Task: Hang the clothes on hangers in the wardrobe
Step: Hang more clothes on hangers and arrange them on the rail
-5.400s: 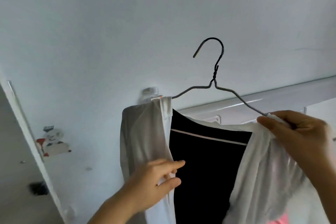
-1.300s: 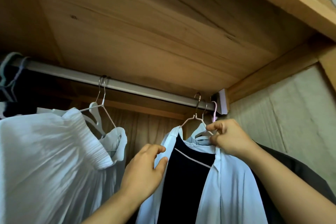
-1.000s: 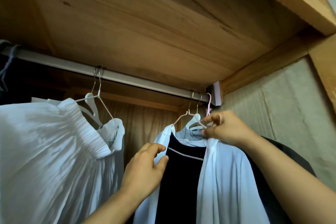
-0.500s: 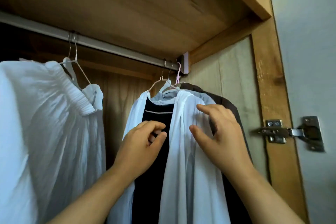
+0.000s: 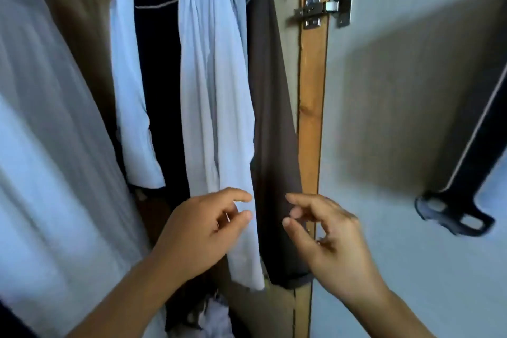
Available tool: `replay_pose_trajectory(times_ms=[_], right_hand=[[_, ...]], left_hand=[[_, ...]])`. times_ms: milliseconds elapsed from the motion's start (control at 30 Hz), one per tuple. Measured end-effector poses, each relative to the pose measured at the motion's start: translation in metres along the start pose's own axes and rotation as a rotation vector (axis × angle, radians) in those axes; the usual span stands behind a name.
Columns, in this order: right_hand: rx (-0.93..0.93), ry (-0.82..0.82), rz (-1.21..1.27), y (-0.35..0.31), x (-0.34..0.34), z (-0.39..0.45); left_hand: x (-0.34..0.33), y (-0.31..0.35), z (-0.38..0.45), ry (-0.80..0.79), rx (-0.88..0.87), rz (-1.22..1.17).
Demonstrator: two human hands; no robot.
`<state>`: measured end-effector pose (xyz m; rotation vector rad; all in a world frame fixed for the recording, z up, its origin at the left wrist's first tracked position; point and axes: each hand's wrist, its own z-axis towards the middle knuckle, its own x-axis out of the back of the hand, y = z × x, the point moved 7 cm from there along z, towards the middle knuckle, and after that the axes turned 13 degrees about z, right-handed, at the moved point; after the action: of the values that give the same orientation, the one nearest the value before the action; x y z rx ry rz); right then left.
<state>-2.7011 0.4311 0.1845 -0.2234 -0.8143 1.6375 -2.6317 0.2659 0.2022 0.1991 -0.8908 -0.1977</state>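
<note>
Shirt point(image 5: 214, 90) front is being hung straight; both hands point(image 5: 203, 230) point(image 5: 326, 236), loosely curled, empty, are being held apart at six o'clock; gentle downward smoothing is being advised.

Both hands point(image 5: 201, 230) point(image 5: 326, 233) raised, loosely curled

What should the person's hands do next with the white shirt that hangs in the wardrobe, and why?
Probably draw both hands back and turn to fetch the next garment. The white shirt with its dark inner garment already hangs in the wardrobe beside the dark brown garment. The left hand and the right hand have loosely curled fingers and seem to hold nothing, so little seems left to do here.
</note>
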Motion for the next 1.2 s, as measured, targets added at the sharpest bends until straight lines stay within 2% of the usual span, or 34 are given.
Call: replay_pose_trajectory(times_ms=[100, 200, 433, 567, 800, 933, 1100, 1200], right_hand=[[-0.185, -0.073, -0.059, 0.022, 0.013, -0.062], [-0.318, -0.063, -0.108, 0.037, 0.038, -0.120], [-0.619, 0.105, -0.267, 0.040, 0.130, -0.238], [-0.721, 0.236, -0.352, 0.020, 0.184, -0.299], [-0.923, 0.477, -0.515, -0.048, 0.275, -0.428], [-1.015, 0.651, -0.599, -0.108, 0.328, -0.514], [-1.114, 0.876, -0.677, -0.188, 0.388, -0.629], [-1.178, 0.993, -0.694, -0.232, 0.415, -0.698]], left_hand=[[-0.041, 0.019, -0.034, -0.117, -0.024, -0.004], [-0.082, 0.043, -0.062, -0.245, -0.059, -0.077], [-0.165, 0.128, -0.107, -0.478, -0.220, -0.211], [-0.194, 0.194, -0.128, -0.571, -0.340, -0.273], [-0.221, 0.340, -0.189, -0.747, -0.611, -0.340], [-0.229, 0.436, -0.236, -0.868, -0.739, -0.362], [-0.227, 0.566, -0.303, -0.940, -0.871, -0.421], [-0.230, 0.646, -0.357, -1.011, -1.010, -0.422]])
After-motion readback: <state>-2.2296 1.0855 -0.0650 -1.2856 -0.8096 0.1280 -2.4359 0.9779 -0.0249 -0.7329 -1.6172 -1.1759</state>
